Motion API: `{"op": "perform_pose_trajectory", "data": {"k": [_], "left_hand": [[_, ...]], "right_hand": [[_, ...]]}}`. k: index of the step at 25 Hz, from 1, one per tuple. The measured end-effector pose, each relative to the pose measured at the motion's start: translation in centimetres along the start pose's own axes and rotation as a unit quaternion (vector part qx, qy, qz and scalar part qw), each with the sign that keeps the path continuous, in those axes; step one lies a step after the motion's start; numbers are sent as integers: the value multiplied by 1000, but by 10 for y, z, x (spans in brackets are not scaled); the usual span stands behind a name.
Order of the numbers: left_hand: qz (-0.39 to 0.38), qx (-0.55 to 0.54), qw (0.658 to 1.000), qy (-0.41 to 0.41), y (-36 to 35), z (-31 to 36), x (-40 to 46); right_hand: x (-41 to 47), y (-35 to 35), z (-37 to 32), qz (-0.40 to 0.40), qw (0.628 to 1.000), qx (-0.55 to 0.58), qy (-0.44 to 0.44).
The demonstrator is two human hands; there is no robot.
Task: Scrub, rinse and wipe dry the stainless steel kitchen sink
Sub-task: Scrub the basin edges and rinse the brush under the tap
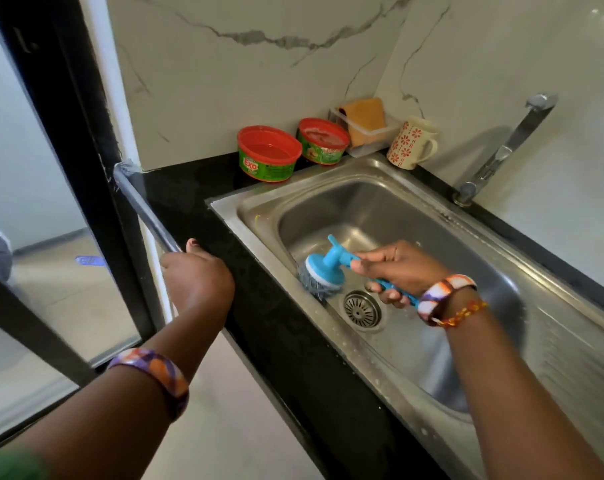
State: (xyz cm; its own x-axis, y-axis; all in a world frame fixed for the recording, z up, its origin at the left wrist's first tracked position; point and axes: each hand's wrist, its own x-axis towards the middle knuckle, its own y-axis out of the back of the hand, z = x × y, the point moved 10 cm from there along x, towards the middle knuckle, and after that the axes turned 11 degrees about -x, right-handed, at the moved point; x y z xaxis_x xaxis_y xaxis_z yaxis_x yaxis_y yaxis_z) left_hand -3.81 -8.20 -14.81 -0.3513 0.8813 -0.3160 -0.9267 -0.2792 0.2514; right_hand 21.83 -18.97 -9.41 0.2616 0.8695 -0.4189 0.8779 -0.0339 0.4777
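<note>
The stainless steel sink (373, 188) sits in a black counter, its drain strainer (362, 310) at the near side of the basin. My right hand (399, 268) grips the blue handle of a scrubbing brush (323, 271). Its grey steel-wool head presses against the basin's left wall, just left of the drain. My left hand (196, 275) rests on the counter's left edge, fingers curled over a metal rail (141, 209). A chrome faucet (504, 150) stands at the back right, with no water visibly running.
Two red-lidded green tubs of dish soap (267, 154) (323, 142) stand behind the sink. Next to them are a clear tray with an orange cloth (364, 121) and a patterned mug (411, 143). A black-framed glass door (51, 202) is on the left.
</note>
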Motion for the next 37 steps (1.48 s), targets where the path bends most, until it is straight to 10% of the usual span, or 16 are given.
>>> {"op": "perform_pose_trajectory", "data": {"k": [4, 14, 29, 33, 37], "left_hand": [[3, -2, 1000, -7, 0, 1, 2], [-10, -9, 1000, 2, -1, 1, 1], [-16, -18, 1000, 2, -1, 0, -2], [-15, -21, 1000, 3, -2, -1, 0], [-20, -30, 999, 1, -3, -2, 0]], "right_hand": [[44, -16, -69, 48, 975, -189, 102], [31, -7, -39, 9, 982, -190, 15], [82, -29, -113, 179, 917, -337, 112], [81, -39, -106, 83, 929, -336, 131], [88, -9, -103, 198, 879, -429, 68]]}}
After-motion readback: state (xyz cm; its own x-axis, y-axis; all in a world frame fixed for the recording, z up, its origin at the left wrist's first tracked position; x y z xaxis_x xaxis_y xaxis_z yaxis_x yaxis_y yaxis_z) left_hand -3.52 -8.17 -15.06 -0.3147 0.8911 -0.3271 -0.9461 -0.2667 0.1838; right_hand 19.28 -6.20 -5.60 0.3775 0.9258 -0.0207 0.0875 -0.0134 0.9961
